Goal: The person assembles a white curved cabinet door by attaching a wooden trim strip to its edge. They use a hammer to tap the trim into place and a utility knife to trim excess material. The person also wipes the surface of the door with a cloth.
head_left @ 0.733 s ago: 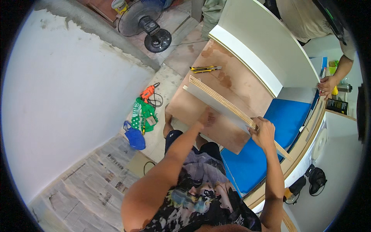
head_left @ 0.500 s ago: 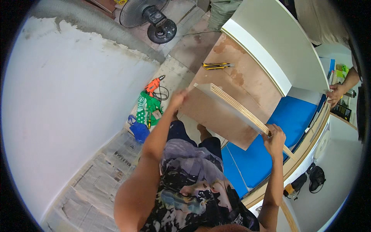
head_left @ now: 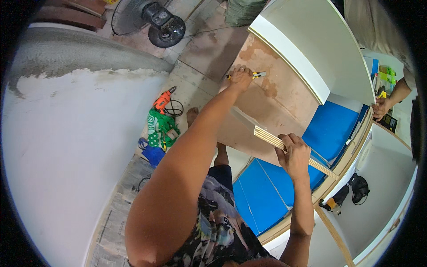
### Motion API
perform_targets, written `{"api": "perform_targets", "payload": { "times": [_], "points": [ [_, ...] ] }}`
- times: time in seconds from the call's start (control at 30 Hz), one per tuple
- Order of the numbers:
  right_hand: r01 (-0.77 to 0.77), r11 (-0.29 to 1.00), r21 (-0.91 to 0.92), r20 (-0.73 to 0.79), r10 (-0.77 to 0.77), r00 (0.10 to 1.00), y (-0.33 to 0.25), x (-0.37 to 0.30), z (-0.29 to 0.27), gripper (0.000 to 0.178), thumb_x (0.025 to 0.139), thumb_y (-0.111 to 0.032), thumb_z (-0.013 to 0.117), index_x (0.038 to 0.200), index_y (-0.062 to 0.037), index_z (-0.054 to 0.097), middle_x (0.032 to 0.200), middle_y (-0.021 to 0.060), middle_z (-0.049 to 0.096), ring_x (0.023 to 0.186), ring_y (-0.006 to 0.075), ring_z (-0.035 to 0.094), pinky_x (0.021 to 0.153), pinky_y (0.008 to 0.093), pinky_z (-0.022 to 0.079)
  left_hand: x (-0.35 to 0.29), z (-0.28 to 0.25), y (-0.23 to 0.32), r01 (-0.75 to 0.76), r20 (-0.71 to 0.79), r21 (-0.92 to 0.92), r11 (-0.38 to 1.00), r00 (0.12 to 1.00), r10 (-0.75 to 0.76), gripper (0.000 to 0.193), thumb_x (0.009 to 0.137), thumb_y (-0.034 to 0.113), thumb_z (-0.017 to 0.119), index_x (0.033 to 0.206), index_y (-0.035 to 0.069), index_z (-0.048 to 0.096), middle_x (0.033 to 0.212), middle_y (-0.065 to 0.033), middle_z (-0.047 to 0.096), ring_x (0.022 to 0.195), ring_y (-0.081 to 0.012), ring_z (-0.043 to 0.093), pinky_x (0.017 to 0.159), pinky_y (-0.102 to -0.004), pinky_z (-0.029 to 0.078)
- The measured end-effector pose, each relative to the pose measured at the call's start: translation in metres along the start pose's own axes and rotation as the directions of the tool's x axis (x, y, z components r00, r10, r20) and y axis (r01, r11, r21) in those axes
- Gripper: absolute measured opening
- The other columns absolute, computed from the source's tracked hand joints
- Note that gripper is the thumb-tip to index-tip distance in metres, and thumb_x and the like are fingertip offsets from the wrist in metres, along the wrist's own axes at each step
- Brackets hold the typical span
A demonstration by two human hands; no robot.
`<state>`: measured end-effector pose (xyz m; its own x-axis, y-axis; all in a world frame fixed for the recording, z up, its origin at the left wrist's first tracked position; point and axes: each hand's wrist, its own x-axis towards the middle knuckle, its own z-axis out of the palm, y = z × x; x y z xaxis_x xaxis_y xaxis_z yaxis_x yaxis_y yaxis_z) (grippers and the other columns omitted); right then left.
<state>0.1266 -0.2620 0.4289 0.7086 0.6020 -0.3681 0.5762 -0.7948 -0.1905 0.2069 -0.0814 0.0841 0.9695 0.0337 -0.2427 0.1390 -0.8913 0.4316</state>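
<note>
My left hand (head_left: 240, 79) is stretched forward over the brown board (head_left: 267, 58), its fingers closed around the handle of a yellow and black utility knife (head_left: 259, 74). The knife's front end sticks out to the right of the fingers. My right hand (head_left: 294, 155) grips the upper edge of a pale plywood panel (head_left: 269, 137), whose layered edge faces up. This panel stands on edge, running from the brown board across a blue sheet (head_left: 262, 196) to a curved wooden rim. Much of its face is hidden from me.
A large curved white panel (head_left: 329, 49) stands at the far right, with another person's hand (head_left: 381, 109) at its edge. On the floor to the left lie an orange drill (head_left: 164, 100) and a green bag (head_left: 160, 127). A fan (head_left: 165, 31) stands beyond. Black goggles-like gear (head_left: 359, 189) lies right.
My left hand has moved forward from beside the panel's far end onto the utility knife. The plywood panel has shifted and tilted in my right hand, and the view has moved a little.
</note>
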Motion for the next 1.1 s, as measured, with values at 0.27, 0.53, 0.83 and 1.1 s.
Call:
{"api": "perform_targets", "payload": {
  "times": [0.27, 0.53, 0.83, 1.1],
  "points": [
    [0.135, 0.989, 0.052, 0.028, -0.136, 0.99, 0.004, -0.015, 0.01, 0.028, 0.068, -0.014, 0.076, 0.095, -0.0108, 0.066, 0.087, 0.008, 0.064, 0.077, 0.0301, 0.064, 0.063, 0.0421, 0.052, -0.054, -0.019, -0.039, 0.164, -0.07, -0.52, 0.838, 0.97, -0.233, 0.045, 0.092, 0.028, 0.055, 0.126, -0.002, 0.052, 0.121, -0.0207, 0.058, 0.111, -0.0381, 0.061, 0.092, -0.0486, 0.05],
    [0.222, 0.975, 0.029, -0.056, -0.22, 0.974, 0.021, 0.009, 0.001, 0.024, 0.074, -0.017, 0.077, 0.09, -0.0052, 0.064, 0.079, 0.0161, 0.064, 0.069, 0.0378, 0.065, 0.062, 0.0466, 0.052, -0.21, 0.001, -0.008, 0.39, 0.017, -0.832, 0.394, 0.728, -0.685, 0.046, 0.096, 0.039, 0.053, 0.119, -0.001, 0.049, 0.1, -0.0246, 0.066, 0.095, -0.0375, 0.066, 0.083, -0.045, 0.051],
    [0.286, 0.953, -0.096, -0.05, -0.292, 0.955, 0.017, -0.004, 0.013, 0.027, 0.076, -0.021, 0.076, 0.091, -0.0043, 0.06, 0.08, 0.016, 0.065, 0.07, 0.0377, 0.066, 0.063, 0.0484, 0.053, -0.226, 0.093, 0.043, 0.433, -0.077, -0.784, 0.445, 0.643, -0.762, 0.032, 0.096, 0.024, 0.05, 0.115, -0.002, 0.048, 0.092, -0.0288, 0.068, 0.09, -0.0461, 0.065, 0.08, -0.055, 0.05],
    [0.286, 0.951, -0.117, -0.089, -0.296, 0.951, 0.006, -0.025, 0.027, 0.027, 0.077, -0.022, 0.075, 0.093, -0.0047, 0.061, 0.081, 0.0156, 0.064, 0.071, 0.0361, 0.067, 0.064, 0.0474, 0.055, -0.225, 0.088, 0.044, 0.516, -0.081, -0.607, 0.605, 0.717, -0.693, 0.033, 0.095, 0.022, 0.051, 0.114, -0.004, 0.048, 0.092, -0.0281, 0.068, 0.087, -0.0434, 0.068, 0.077, -0.0528, 0.054]
  ]
}}
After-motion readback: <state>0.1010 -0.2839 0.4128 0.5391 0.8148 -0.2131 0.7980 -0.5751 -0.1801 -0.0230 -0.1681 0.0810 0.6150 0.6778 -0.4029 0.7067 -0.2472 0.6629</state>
